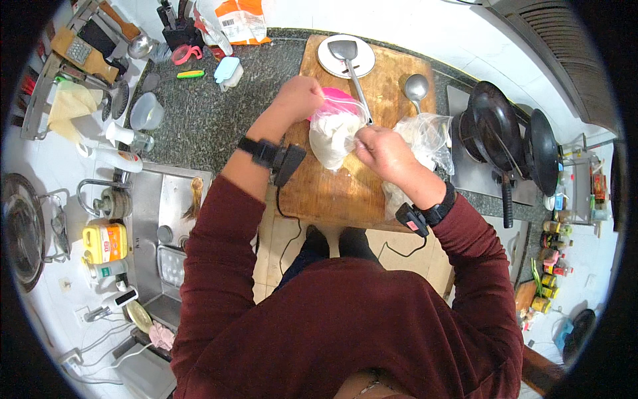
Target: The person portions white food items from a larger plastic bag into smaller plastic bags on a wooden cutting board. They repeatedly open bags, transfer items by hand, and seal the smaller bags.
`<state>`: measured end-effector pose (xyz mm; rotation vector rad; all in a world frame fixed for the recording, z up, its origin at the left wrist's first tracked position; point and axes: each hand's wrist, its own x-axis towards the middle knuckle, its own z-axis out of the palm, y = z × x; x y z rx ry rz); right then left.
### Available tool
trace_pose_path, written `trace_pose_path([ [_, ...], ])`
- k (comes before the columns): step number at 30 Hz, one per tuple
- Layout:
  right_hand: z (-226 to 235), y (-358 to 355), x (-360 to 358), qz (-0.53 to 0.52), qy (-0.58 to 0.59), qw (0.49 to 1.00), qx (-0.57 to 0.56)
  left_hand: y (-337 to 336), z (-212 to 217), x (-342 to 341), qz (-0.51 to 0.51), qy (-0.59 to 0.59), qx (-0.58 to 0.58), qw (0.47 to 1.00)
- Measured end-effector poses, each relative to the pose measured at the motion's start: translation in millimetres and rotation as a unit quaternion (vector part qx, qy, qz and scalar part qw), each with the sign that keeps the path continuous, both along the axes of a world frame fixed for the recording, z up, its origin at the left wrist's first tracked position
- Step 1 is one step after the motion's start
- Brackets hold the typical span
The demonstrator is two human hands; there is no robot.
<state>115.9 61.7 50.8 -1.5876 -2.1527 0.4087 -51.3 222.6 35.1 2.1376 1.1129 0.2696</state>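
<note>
Presently, left hand (pixel 300 100) pinching rim of bag (pixel 331 150), right hand (pixel 384 151) pinching its right edge (white powder (pixel 324 132) inside); plate (pixel 328 61) beyond bag, ladle (pixel 417 86) rightward.

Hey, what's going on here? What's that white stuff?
A person in a dark red top is holding a clear bag of white stuff over a wooden board. The left hand grips its top edge, and the right hand grips its right side. I can't tell exactly what the white stuff is. Behind the bag, a spatula rests across a white plate.
</note>
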Motion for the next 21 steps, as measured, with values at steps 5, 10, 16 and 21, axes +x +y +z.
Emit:
trace_pose_path([
  [5,10,3,26,-0.035,-0.008,0.999,0.031,-40,7,-9,0.120,-0.080,0.045,0.988],
  [10,3,12,37,-0.018,-0.006,0.999,0.041,-57,-6,-3,0.142,-0.080,-0.042,0.986],
  [16,-4,11,44,-0.005,0.003,1.000,0.021,-53,-15,-13,0.078,-0.305,-0.250,0.915],
  [21,-5,8,45,-0.008,0.021,1.000,0.015,-42,-12,-21,-0.052,-0.260,-0.299,0.917],
])
